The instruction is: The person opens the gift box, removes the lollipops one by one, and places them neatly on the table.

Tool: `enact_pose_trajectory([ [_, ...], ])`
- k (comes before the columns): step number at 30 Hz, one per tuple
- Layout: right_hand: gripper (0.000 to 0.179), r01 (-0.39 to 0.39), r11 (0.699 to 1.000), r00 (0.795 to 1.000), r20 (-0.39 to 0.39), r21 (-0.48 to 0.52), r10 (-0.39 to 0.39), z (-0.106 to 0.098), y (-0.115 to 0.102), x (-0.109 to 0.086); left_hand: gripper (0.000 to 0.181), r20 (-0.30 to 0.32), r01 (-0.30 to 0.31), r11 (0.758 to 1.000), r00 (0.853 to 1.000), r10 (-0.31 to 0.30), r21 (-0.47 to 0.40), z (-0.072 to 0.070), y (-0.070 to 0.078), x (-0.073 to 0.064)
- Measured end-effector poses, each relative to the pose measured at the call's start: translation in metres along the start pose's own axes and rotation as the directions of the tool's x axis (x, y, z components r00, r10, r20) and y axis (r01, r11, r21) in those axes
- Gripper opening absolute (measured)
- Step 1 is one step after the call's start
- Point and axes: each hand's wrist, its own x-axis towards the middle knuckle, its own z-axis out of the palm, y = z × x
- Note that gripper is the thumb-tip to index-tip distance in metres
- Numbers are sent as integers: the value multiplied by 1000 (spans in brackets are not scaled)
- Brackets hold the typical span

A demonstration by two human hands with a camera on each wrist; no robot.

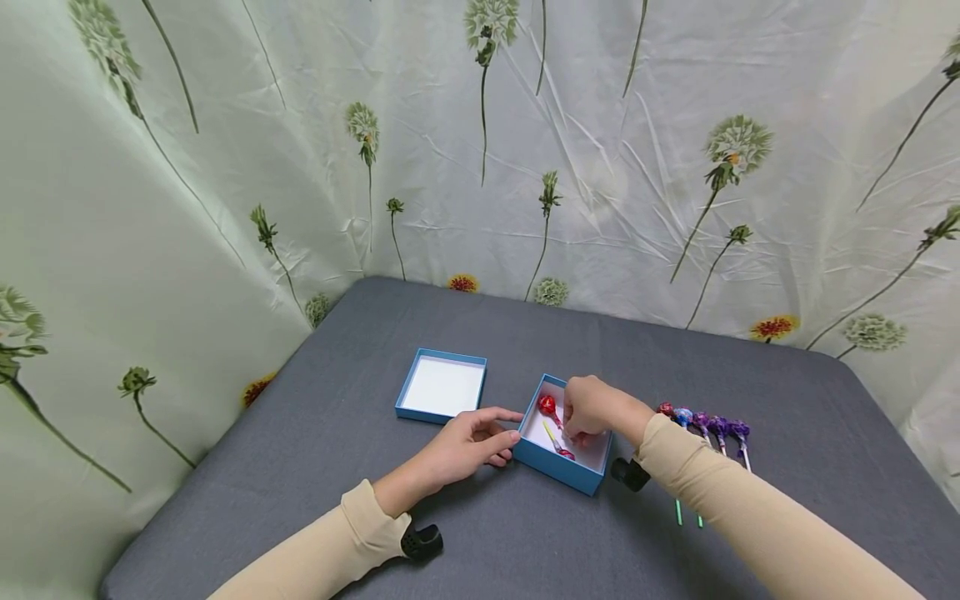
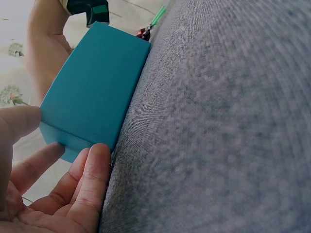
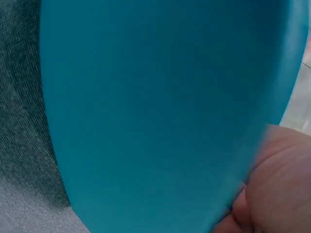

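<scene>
A blue box (image 1: 558,472) with a white inside stands on the grey surface, its top uncovered. Inside it lie a red-wrapped lollipop (image 1: 548,406) and another lollipop with a yellow stick (image 1: 552,437). My left hand (image 1: 468,443) touches the box's left end near the front corner, fingers fairly straight, thumb at the edge; the left wrist view shows these fingertips (image 2: 99,158) against the end wall. From above, my right hand (image 1: 588,408) reaches into the box with bent fingers. The box wall (image 3: 155,116) fills the right wrist view and hides whether those fingertips hold anything.
A blue-edged lid (image 1: 442,385), white inside up, lies left of the box. Several lollipops (image 1: 718,427) with red, blue and purple wrappers lie in a row at the right, partly behind my right sleeve (image 1: 720,483). A flowered curtain (image 1: 600,167) hangs behind the surface.
</scene>
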Motion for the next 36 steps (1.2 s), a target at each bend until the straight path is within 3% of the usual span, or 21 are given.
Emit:
enact_pose_trajectory([
  [10, 17, -45, 999, 999, -8, -21, 45, 6, -1, 4, 41, -4, -1, 1000, 1000, 1, 1, 1, 0, 0],
  [20, 20, -20, 1000, 1000, 6, -6, 20, -10, 5, -5, 41, 1, 2, 1000, 1000, -2, -3, 2, 0, 1],
  [36, 20, 14, 964, 999, 37, 266, -25, -36, 36, -36, 41, -19, -7, 1000, 1000, 7, 27, 2, -2, 1],
])
